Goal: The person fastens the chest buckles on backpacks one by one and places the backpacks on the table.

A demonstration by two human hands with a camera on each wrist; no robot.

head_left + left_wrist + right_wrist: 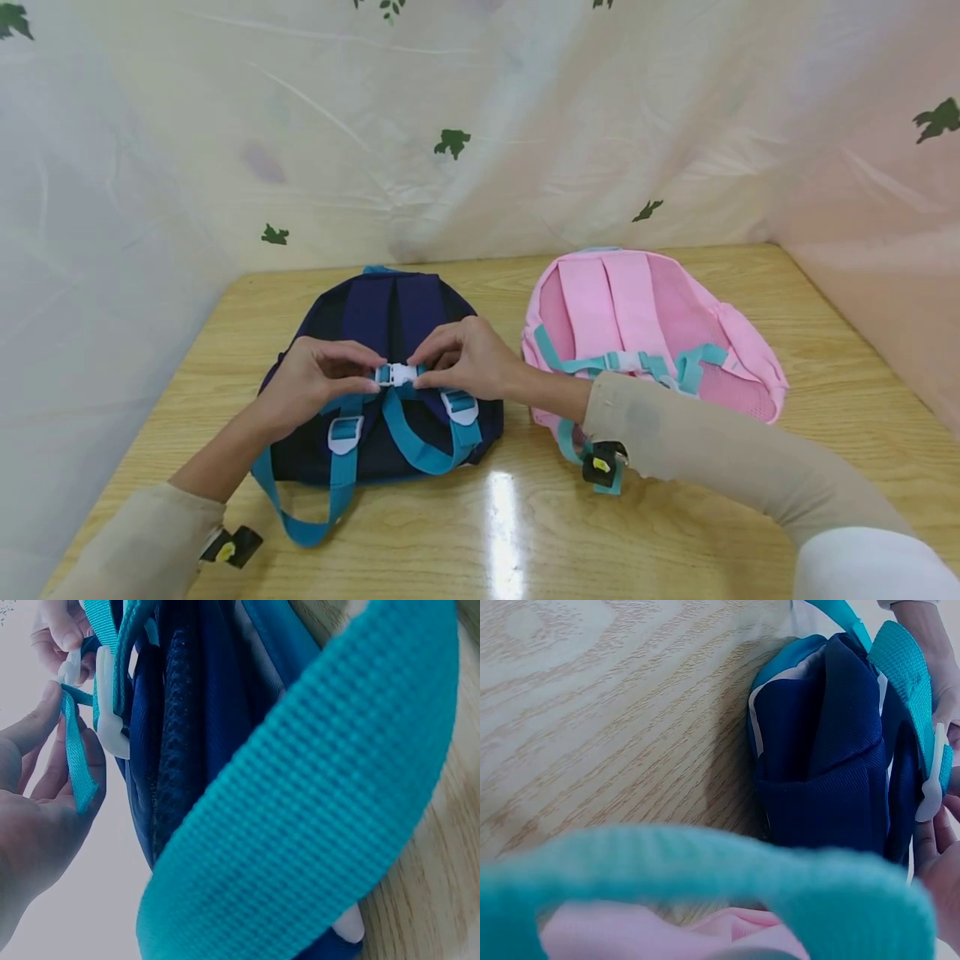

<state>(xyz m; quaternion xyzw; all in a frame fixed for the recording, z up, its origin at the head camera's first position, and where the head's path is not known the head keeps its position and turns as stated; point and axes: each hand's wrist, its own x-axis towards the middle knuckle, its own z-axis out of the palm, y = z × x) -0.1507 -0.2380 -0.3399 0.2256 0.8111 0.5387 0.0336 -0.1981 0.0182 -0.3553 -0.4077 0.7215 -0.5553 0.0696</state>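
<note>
A navy backpack with teal straps lies on the table, its shoulder straps facing up. Across its middle, a white side-release buckle is held between both hands, its two halves together. My left hand pinches the buckle's left end between thumb and fingers; in the left wrist view a teal strap tail hangs by those fingers. From the other side, my right hand pinches the right end with thumb and fingertips. White strap adjusters sit lower on the shoulder straps. In the right wrist view the buckle is hidden.
A pink backpack with a teal chest strap lies to the right, under my right forearm. One teal strap loop of the navy bag spreads onto the wooden table. A pale curtain with leaf prints stands behind.
</note>
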